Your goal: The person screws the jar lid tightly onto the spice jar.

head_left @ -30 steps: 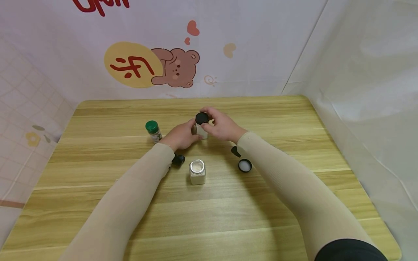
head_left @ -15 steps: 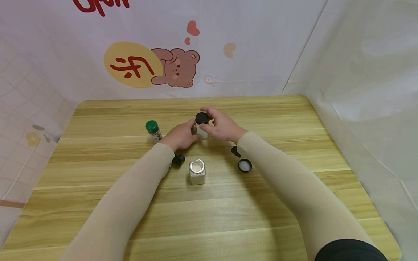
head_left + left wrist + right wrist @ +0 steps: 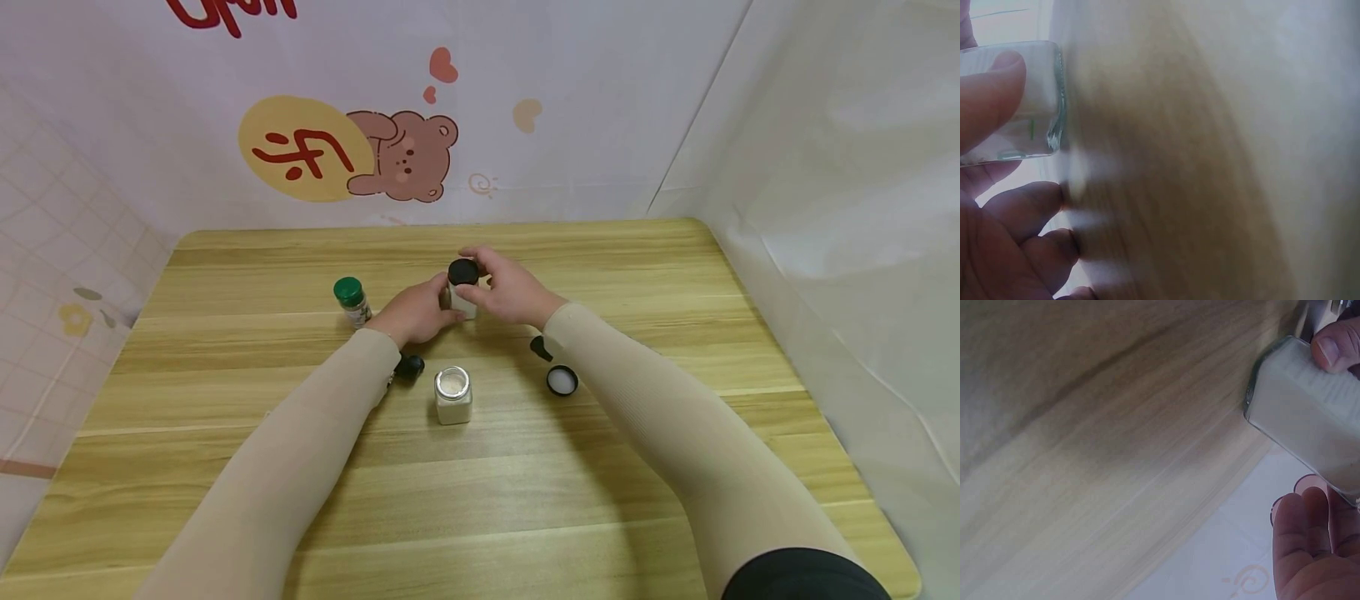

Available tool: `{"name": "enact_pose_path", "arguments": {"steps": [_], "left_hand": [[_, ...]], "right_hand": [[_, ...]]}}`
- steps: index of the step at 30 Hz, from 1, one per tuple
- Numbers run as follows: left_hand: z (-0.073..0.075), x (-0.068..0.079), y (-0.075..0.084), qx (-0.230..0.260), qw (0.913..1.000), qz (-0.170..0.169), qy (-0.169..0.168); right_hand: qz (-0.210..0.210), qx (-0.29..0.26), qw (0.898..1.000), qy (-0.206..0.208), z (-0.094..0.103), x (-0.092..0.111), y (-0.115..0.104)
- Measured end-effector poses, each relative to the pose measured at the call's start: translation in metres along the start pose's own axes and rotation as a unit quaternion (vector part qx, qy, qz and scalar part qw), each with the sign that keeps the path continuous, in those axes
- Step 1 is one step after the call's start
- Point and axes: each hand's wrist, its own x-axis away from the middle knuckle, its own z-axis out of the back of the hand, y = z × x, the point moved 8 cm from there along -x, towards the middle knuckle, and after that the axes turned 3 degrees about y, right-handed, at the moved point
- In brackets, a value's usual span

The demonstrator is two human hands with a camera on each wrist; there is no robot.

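A square glass jar (image 3: 463,307) of white contents stands upright on the table, under a black lid (image 3: 463,271). From the left, my left hand (image 3: 416,312) grips the jar low down; its thumb (image 3: 994,103) lies along the glass in the left wrist view. On the other side, my right hand (image 3: 513,287) pinches the lid between thumb and fingers. The right wrist view shows the jar's pale wall (image 3: 1304,412) and curled right-hand fingers (image 3: 1310,540) beside it. Most of the lid falls outside both wrist views.
Nearer the body stands an uncapped glass jar (image 3: 453,398). A loose black lid (image 3: 562,381) lies upturned to its right, beside a small black object (image 3: 541,348) partly under the right sleeve. A green-capped shaker (image 3: 351,302) stands left; a black item (image 3: 409,367) shows by the left sleeve.
The right thumb has shifted very slightly left across the front of the lid. The hands and jars otherwise stay where they were.
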Motion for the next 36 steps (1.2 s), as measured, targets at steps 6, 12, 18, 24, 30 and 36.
{"name": "enact_pose_path", "arguments": {"steps": [6, 12, 18, 24, 30, 36], "left_hand": [[0.0004, 0.0005, 0.0002, 0.001, 1.0000, 0.000, 0.001], [0.0010, 0.0003, 0.0000, 0.002, 1.0000, -0.003, 0.004], [0.0014, 0.0013, 0.0014, 0.002, 1.0000, -0.002, -0.001], [0.0015, 0.0013, 0.0022, -0.001, 1.0000, -0.004, -0.001], [0.0011, 0.0024, 0.0019, 0.002, 1.0000, -0.002, 0.001], [0.0010, 0.0019, 0.0016, 0.007, 1.0000, -0.001, 0.004]], "right_hand": [[0.011, -0.001, 1.000, -0.007, -0.0003, -0.0002, -0.0021], [-0.008, 0.001, 1.000, -0.003, -0.0004, 0.0003, -0.0010], [0.001, 0.001, 1.000, -0.014, -0.0007, 0.0005, -0.0036], [0.029, -0.001, 1.000, -0.006, -0.0006, -0.0007, -0.0044], [0.020, 0.000, 1.000, 0.003, -0.0008, -0.0002, -0.0034], [0.002, 0.006, 1.000, 0.014, -0.0005, 0.0002, -0.0021]]}}
